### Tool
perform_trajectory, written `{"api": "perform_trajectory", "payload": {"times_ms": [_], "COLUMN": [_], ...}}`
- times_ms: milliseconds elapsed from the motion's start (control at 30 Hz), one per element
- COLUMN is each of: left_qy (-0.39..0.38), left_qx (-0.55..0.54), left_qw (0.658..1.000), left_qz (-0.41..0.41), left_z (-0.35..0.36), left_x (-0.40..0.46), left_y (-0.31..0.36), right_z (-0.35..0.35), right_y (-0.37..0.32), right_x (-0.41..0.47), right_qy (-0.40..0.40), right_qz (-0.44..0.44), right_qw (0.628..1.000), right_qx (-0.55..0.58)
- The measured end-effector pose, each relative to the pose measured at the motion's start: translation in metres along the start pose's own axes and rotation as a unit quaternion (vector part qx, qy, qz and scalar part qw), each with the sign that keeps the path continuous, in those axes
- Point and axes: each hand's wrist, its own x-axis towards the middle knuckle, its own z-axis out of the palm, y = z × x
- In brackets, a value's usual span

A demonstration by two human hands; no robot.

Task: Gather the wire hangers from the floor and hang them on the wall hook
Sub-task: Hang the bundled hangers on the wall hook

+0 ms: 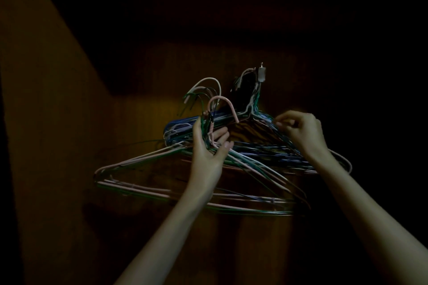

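Observation:
A small wall hook (pixel 261 74) sits on a dark wooden wall, with several blue, green and white wire hangers (pixel 266 152) hanging from it. My left hand (pixel 208 146) grips the necks of a second bundle of pink, white and green wire hangers (pixel 143 188), whose hooks (pixel 222 104) stick up just left of the wall hook. My right hand (pixel 298 129) is raised at the right shoulder of the hung hangers, its fingers curled and pinching their wires.
The scene is very dark. A wooden wall (pixel 139 111) fills the view behind the hangers, with a lighter brown surface (pixel 34 122) at the left. Nothing else can be made out.

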Motion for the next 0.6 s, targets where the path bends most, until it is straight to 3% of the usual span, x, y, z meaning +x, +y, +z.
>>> {"api": "perform_trajectory", "payload": {"times_ms": [300,600], "left_qy": [0.011,0.005], "left_qx": [0.009,0.002], "left_qw": [1.0,1.0], "left_qz": [0.002,0.0], "left_z": [0.001,0.004], "left_x": [0.004,-0.003], "left_y": [-0.011,-0.005], "right_z": [0.002,0.004], "right_y": [0.002,0.003], "right_x": [0.0,-0.02], "right_qy": [-0.036,0.027], "right_qz": [0.02,-0.008], "right_qw": [0.999,0.998], "right_qx": [0.008,-0.054]}}
